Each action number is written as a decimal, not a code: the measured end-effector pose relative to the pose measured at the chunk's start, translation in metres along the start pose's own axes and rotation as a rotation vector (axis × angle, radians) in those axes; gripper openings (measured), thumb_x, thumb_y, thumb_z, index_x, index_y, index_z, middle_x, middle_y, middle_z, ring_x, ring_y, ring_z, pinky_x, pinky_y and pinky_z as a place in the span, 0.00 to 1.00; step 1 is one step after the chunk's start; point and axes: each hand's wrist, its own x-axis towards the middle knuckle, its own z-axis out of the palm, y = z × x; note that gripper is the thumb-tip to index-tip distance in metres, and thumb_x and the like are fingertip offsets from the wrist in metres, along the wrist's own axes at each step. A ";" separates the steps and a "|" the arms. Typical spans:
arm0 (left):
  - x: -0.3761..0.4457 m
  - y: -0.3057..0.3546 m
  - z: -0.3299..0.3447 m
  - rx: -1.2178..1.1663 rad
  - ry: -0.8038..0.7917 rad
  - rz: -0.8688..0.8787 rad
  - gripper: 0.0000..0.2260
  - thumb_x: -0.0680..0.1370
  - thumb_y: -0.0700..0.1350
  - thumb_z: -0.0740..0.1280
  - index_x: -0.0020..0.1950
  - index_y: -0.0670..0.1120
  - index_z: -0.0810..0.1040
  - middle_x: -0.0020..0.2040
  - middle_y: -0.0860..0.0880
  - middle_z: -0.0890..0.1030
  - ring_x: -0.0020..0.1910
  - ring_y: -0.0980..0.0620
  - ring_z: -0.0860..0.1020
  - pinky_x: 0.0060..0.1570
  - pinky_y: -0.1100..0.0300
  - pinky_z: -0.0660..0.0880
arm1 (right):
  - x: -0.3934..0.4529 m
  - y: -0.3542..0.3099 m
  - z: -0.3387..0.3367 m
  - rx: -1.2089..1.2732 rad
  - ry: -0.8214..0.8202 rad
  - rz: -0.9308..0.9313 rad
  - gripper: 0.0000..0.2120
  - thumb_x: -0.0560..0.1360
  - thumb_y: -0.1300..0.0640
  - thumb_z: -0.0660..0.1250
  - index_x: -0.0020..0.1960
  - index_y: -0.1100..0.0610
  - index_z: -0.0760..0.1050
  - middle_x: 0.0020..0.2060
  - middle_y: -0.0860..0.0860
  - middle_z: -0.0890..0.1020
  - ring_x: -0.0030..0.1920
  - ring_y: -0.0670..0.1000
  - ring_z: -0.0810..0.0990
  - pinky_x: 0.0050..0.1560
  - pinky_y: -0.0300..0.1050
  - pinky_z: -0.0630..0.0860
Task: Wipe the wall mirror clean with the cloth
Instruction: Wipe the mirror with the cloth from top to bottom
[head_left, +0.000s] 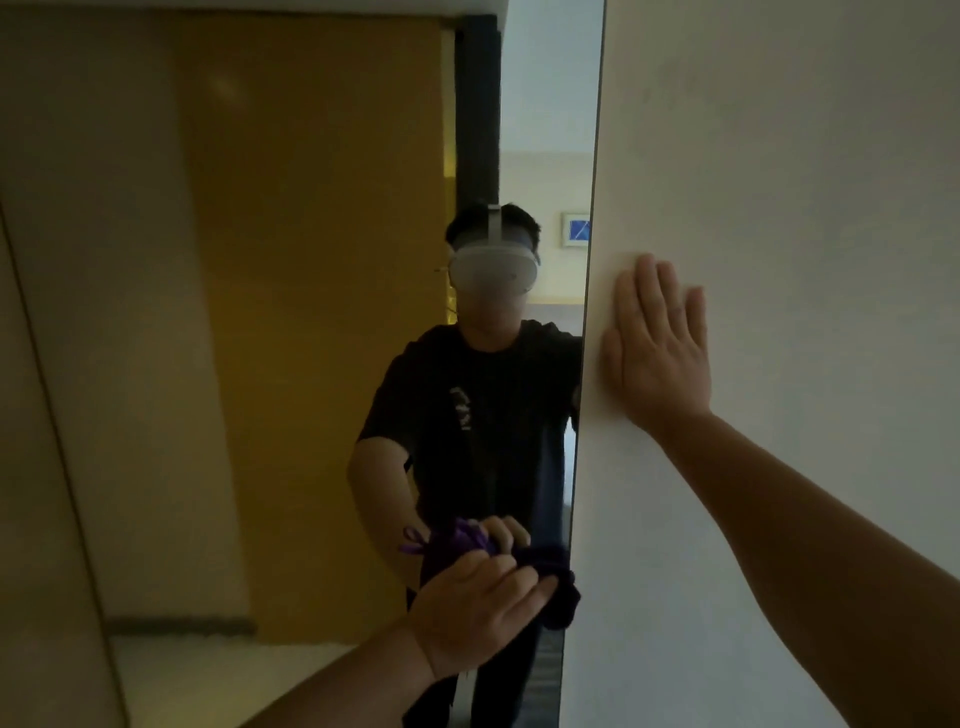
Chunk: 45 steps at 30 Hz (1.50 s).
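A tall wall mirror (291, 291) fills the left and middle of the head view, and its right edge runs down beside a white wall. My left hand (478, 608) presses a dark purple cloth (558, 592) against the glass low down, near that right edge. The glass shows the hand and cloth doubled just above them. My right hand (657, 343) rests flat on the white wall, fingers spread, just right of the mirror's edge and holding nothing.
The white wall (779, 182) takes up the whole right side. In the mirror I see a person in a dark shirt with a headset, yellow-brown panels, and a small framed picture far behind. A pale floor strip shows at the bottom left.
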 end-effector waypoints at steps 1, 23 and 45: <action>-0.001 0.001 0.000 -0.003 0.007 -0.003 0.15 0.81 0.45 0.65 0.67 0.50 0.76 0.55 0.51 0.73 0.49 0.52 0.77 0.48 0.56 0.71 | 0.000 -0.001 -0.003 -0.002 -0.018 0.005 0.28 0.84 0.49 0.47 0.80 0.59 0.46 0.80 0.56 0.49 0.78 0.51 0.40 0.78 0.53 0.36; -0.180 -0.162 -0.151 0.039 0.058 -0.319 0.15 0.86 0.46 0.58 0.66 0.42 0.78 0.54 0.43 0.76 0.51 0.42 0.77 0.47 0.49 0.73 | -0.121 -0.250 -0.034 0.225 -0.314 -0.043 0.31 0.82 0.47 0.49 0.81 0.53 0.45 0.81 0.51 0.46 0.80 0.52 0.43 0.79 0.56 0.44; -0.166 -0.276 -0.141 0.145 0.286 -0.284 0.14 0.81 0.47 0.67 0.65 0.44 0.76 0.56 0.44 0.74 0.52 0.43 0.75 0.48 0.48 0.71 | -0.128 -0.332 0.066 0.009 -0.069 -0.188 0.31 0.82 0.47 0.56 0.79 0.59 0.52 0.78 0.58 0.53 0.79 0.59 0.49 0.77 0.65 0.47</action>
